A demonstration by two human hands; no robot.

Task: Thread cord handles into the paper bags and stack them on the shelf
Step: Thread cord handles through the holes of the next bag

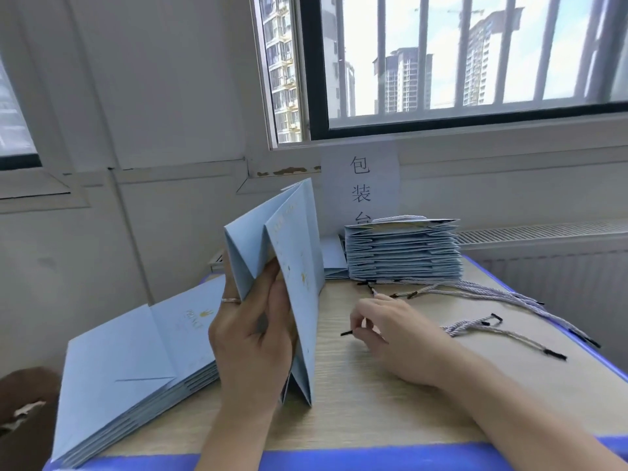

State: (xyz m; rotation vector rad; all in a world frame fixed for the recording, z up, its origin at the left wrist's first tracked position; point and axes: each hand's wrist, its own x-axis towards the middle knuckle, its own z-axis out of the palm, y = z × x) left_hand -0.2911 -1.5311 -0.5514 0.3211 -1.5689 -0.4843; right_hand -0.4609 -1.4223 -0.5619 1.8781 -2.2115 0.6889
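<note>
Curling left fingers (273,290) round the inner gusset fold of a pale blue paper bag (299,253), and holding it upright with the left hand (248,334) on its folded base, on the table (373,413) near the front edge. Pinching a thin, stiff black cord tip (346,333) between right fingertips (356,321), resting the right hand (401,334) low on the table just beside the bag, bending the other fingers loosely. Not managing to tell how much cord is running under the palm.

Noting matt, smooth card with sharp creases, a zigzag gusset profile and small gold print on the front panel. Noting a flat stack (136,368) of like bags to the left, reaching to the near left table corner. Noting a taller finished stack (404,253) at the far edge by the wall, with white twisted handles on top. Noting loose cords (492,294), twisted, whitish and black-tipped, trailing across the right side toward the blue edging (339,460).

Recording pale wood-grain surface lying bare between the hands and the far stack, and again in front of the wrists.
</note>
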